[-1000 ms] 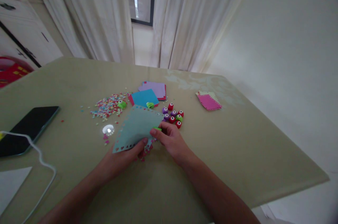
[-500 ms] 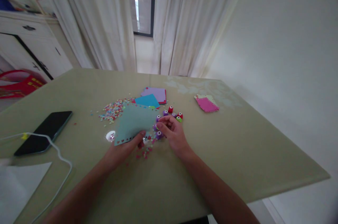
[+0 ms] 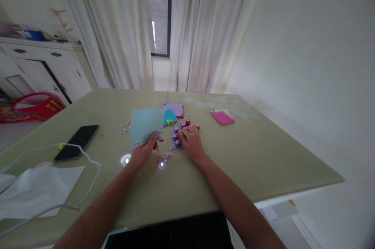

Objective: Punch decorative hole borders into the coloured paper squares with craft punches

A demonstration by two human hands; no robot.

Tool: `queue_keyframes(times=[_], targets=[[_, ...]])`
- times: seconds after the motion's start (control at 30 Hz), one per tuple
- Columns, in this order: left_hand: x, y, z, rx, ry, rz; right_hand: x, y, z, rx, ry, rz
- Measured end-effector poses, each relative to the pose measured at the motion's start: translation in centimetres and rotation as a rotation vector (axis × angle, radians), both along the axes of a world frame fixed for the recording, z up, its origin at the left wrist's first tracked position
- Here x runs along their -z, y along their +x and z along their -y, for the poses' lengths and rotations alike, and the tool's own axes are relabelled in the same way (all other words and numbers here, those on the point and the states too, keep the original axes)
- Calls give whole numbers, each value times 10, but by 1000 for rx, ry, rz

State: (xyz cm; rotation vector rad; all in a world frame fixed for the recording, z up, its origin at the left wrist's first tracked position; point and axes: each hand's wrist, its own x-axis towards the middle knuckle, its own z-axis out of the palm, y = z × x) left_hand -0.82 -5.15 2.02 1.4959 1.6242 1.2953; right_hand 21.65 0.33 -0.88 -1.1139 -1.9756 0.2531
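Pale curtains [image 3: 109,26] flank a narrow window [image 3: 156,10]; the cabinet [image 3: 69,68] seems white.

Head-worn view, from near above the table [image 3: 181,190], facing forward and down; window [image 3: 157,10] ahead

We see a pale green table [image 3: 281,163] with whitish patterning toward its far right corner. On its left side we find a dark phone [image 3: 77,142], a white cable [image 3: 94,161] running across it, and below these a creased white paper [image 3: 55,186]. Near the middle lies a cluster of small purple and red figures with eyes [image 3: 177,143], partly hidden. Behind it we see a stack of lilac and red paper [image 3: 175,109] and a blue sheet [image 3: 169,115], with a green figure [image 3: 170,122] at its near edge. Tiny coloured bits [image 3: 127,128] lie left of these; more pink and pale bits [image 3: 164,158] lie in front. Farther right, well apart, a pink sheet [image 3: 224,118] overlaps a pale sheet [image 3: 225,110].
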Motion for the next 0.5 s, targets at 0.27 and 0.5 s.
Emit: queue_keyframes(times=[0.27,0.5], targets=[[16,8,3,-11,37,-115,7,2,4,-31,14,-107],[28,15,9,122,58,-249,3,10,13,-166,-34,-294]])
